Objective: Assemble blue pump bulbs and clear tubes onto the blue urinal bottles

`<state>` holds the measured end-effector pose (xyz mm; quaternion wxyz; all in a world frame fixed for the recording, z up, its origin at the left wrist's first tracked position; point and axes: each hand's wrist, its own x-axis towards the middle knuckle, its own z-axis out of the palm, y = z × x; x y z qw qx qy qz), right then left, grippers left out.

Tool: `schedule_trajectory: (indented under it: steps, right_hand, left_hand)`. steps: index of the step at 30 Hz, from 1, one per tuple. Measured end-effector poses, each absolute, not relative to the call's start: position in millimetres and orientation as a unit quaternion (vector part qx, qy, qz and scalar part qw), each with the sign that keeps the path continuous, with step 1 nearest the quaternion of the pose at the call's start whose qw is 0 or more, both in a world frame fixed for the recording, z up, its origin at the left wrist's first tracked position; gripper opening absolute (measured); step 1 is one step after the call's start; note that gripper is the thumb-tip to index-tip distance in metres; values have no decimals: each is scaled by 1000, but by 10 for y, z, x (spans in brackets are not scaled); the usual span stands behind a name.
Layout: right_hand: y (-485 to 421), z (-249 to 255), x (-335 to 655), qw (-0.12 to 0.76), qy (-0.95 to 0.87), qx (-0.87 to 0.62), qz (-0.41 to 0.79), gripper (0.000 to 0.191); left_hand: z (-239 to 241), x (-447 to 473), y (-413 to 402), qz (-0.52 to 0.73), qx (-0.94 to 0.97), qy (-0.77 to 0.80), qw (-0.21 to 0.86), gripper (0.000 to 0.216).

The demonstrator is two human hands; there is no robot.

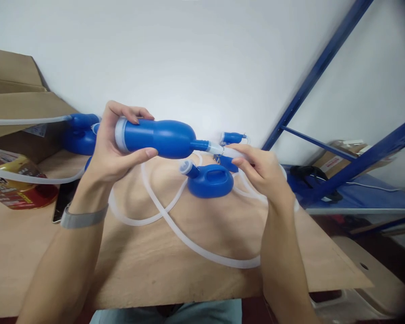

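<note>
My left hand [116,139] is wrapped around the wide end of a blue plastic funnel-shaped cup [168,137], thumb in front and fingers behind. The cup lies sideways in the air, its pale rim [120,135] toward my palm. Its narrow neck points right and meets a translucent white hose [234,153]. There my right hand [259,168] pinches the hose between thumb and fingers, just past a small metal clip [222,149]. Below, a blue jug [212,181] with a handle and a white-capped spout stands on the wooden table [189,279].
White hose loops cross the table. At the left are a cardboard box [13,72], another blue container [79,139], a red-and-yellow tub [23,184] and a dark phone [62,202]. Another small blue cup [231,137] sits by the wall. A blue metal rack [324,58] stands right.
</note>
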<state>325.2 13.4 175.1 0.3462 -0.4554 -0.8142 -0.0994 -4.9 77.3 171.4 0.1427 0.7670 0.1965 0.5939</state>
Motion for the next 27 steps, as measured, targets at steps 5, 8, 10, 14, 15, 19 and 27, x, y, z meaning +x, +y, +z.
schedule_trajectory:
  steps: [5, 8, 10, 14, 15, 19, 27]
  right_hand:
    - [-168, 1868, 3101, 343, -833, -416, -129, 45]
    - [-253, 1909, 3059, 352, -832, -410, -124, 52]
    - [-262, 1920, 3044, 351, -837, -401, -122, 56]
    - [-252, 1919, 3021, 330, -838, -411, -138, 45]
    - [-253, 1919, 3020, 325, -837, -417, -143, 42]
    - [-259, 1917, 3046, 301, -843, -416, -162, 37]
    - [-214, 1903, 3071, 309, -853, -398, -133, 35]
  left_hand:
    - [1817, -49, 606, 564, 797, 165, 137, 49]
    - [1840, -46, 586, 548, 811, 150, 142, 51]
    - [1834, -41, 594, 534, 819, 149, 144, 53]
    - [1805, -12, 603, 538, 814, 179, 124, 62]
    - [1799, 1, 596, 537, 813, 193, 114, 62]
    - [1785, 63, 548, 531, 814, 218, 89, 59]
    - [1771, 159, 516, 548, 801, 225, 83, 63]
